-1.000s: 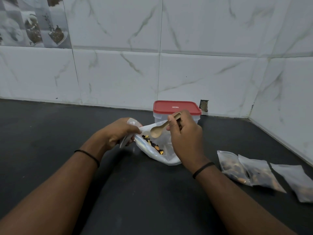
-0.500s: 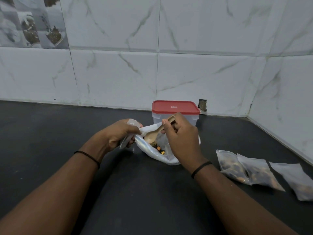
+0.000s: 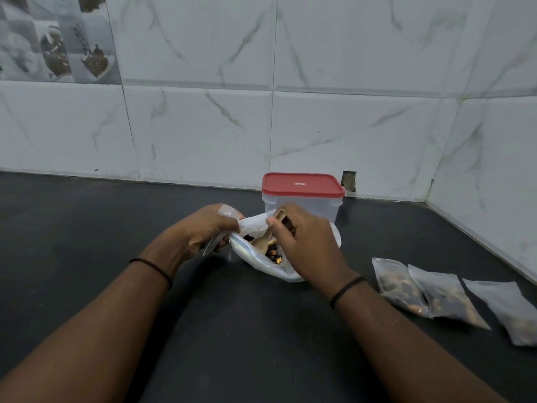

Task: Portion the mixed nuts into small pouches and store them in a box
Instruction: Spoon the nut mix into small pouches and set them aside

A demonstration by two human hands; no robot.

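From the head view we see the right hand with its fingers pinching a wooden spoon, whose bowl dips into the mixed nuts inside a white plastic bag on the dark desk. The left hand has its fingers curled round the bag's rim and a small clear pouch. Just behind the bag stands a red-lidded box, and three filled pouches lie side by side to the right.

A dark countertop meets white marbled wall tiles, one decorative tile upper left.
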